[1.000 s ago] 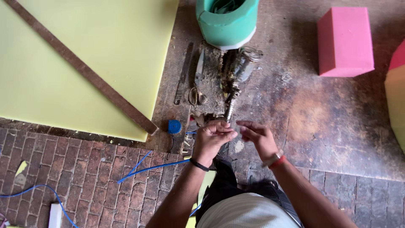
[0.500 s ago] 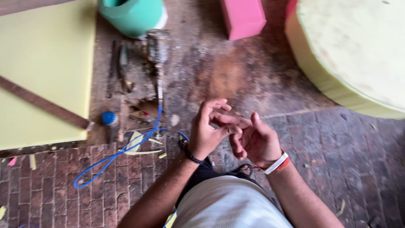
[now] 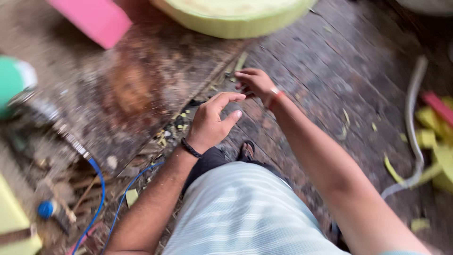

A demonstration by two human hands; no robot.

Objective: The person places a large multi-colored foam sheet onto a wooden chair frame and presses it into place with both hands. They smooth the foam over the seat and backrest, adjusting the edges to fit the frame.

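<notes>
At the far left, a blue plastic cap (image 3: 46, 209) lies on the brick floor (image 3: 358, 94) among wood scraps, and a thin blue cable (image 3: 96, 189) loops past it toward the person's knee. Above these, a green round container (image 3: 10, 82) sits at the frame edge, blurred. A pink foam block (image 3: 92, 19) rests on the stained dark board (image 3: 118, 89) further up.

Near the middle, the left hand (image 3: 212, 123), a black band at its wrist, hovers over the board's edge with fingers (image 3: 231, 97) curled half open; it holds nothing that shows. Yellow-green foam crumbs (image 3: 177, 123) lie just beside it.

The right hand (image 3: 255, 82), a red-and-white band at its wrist, reaches just beyond toward a pale foam sliver (image 3: 240, 61) on the bricks below a large round yellow-green foam cushion (image 3: 231, 19). Its fingers are spread and low; whether they pinch anything I cannot tell, for the view is blurred.

To pick up such a thin scrap well, a light fingertip pinch close to the floor would likely serve best.

At the right, a grey hose (image 3: 415, 118) curves past more yellow foam offcuts (image 3: 436, 141).
</notes>
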